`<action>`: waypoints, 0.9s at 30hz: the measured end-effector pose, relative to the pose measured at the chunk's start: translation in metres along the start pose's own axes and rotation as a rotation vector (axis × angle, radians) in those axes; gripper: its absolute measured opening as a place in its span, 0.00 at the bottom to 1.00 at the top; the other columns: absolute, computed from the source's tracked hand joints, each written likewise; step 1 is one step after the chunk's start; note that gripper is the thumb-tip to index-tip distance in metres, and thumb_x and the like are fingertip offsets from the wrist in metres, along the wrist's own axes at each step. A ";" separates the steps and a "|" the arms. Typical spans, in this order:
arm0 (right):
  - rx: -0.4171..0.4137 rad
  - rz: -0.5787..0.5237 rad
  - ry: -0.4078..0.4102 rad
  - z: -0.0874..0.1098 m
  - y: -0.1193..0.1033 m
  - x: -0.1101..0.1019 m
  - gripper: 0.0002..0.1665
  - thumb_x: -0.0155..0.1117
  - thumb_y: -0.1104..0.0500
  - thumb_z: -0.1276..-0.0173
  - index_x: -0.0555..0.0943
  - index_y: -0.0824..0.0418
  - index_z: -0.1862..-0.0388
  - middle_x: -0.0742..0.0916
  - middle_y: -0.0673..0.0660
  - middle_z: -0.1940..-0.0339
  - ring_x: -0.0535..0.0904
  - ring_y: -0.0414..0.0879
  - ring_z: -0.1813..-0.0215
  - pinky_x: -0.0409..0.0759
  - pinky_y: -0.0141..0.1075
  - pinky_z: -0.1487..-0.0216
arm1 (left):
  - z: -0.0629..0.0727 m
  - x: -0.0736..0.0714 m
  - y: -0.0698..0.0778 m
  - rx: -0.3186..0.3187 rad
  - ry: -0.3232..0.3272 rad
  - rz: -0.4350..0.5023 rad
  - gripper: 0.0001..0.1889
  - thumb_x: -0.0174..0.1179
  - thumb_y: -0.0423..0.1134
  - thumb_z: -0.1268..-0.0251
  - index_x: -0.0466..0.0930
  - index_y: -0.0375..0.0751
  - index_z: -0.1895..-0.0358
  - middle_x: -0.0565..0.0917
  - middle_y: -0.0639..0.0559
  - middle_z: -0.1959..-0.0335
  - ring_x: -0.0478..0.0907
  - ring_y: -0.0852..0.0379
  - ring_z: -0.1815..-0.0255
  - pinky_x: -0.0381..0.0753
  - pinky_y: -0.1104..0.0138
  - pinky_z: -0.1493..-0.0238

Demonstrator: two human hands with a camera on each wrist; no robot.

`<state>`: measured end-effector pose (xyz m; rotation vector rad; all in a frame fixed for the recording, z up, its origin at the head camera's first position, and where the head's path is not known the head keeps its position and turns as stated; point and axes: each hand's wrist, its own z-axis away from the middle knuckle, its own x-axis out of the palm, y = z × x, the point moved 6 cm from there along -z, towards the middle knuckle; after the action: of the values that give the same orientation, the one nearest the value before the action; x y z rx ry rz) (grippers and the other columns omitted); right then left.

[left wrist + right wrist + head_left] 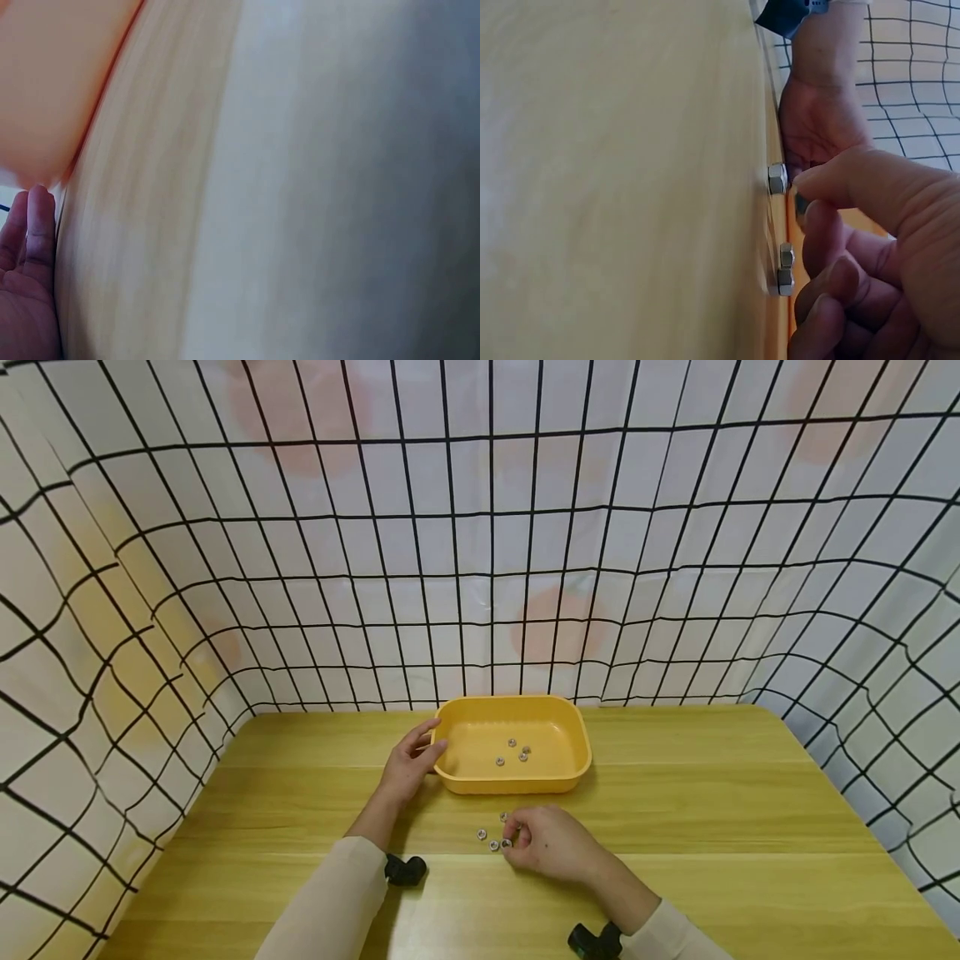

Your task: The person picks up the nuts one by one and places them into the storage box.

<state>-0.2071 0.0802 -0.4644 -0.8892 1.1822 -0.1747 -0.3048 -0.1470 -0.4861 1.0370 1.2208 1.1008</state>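
Small silver metal hex nut (506, 843): likely light, rigid, slippery-smooth; best taken by its flats. It's pinched between thumb and index of the right hand (553, 845), gap nut-narrow. Three loose nuts (482, 834) near those fingertips. Left hand (408, 764) holds yellow rounded-rectangular plastic tray (513, 785) beyond right hand, thumb over rim.
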 end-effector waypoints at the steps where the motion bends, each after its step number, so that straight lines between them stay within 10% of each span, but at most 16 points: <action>1: -0.005 0.000 0.002 0.001 -0.001 -0.001 0.07 0.75 0.55 0.38 0.83 0.50 0.67 0.79 0.42 0.81 0.71 0.34 0.78 0.69 0.29 0.73 | 0.000 0.000 0.000 0.000 0.000 0.000 0.26 0.62 0.48 0.26 0.73 0.55 0.27 0.73 0.37 0.30 0.77 0.41 0.35 0.86 0.64 0.52; 19: -0.045 0.004 0.116 0.004 -0.019 -0.044 0.05 0.74 0.57 0.36 0.85 0.52 0.65 0.79 0.42 0.82 0.72 0.34 0.80 0.71 0.28 0.77 | 0.012 0.000 0.023 -0.029 -0.033 -0.009 0.27 0.59 0.42 0.24 0.69 0.46 0.25 0.71 0.33 0.28 0.76 0.38 0.34 0.86 0.63 0.50; 27: -0.035 0.081 0.179 -0.006 -0.020 -0.069 0.05 0.73 0.56 0.35 0.84 0.53 0.65 0.78 0.43 0.82 0.70 0.36 0.80 0.69 0.28 0.77 | 0.000 0.000 0.001 -0.020 -0.008 -0.006 0.27 0.61 0.47 0.25 0.71 0.51 0.25 0.72 0.36 0.28 0.76 0.39 0.33 0.86 0.63 0.50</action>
<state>-0.2338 0.1025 -0.4009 -0.8681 1.3888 -0.1710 -0.3052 -0.1468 -0.4855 1.0215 1.2034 1.1010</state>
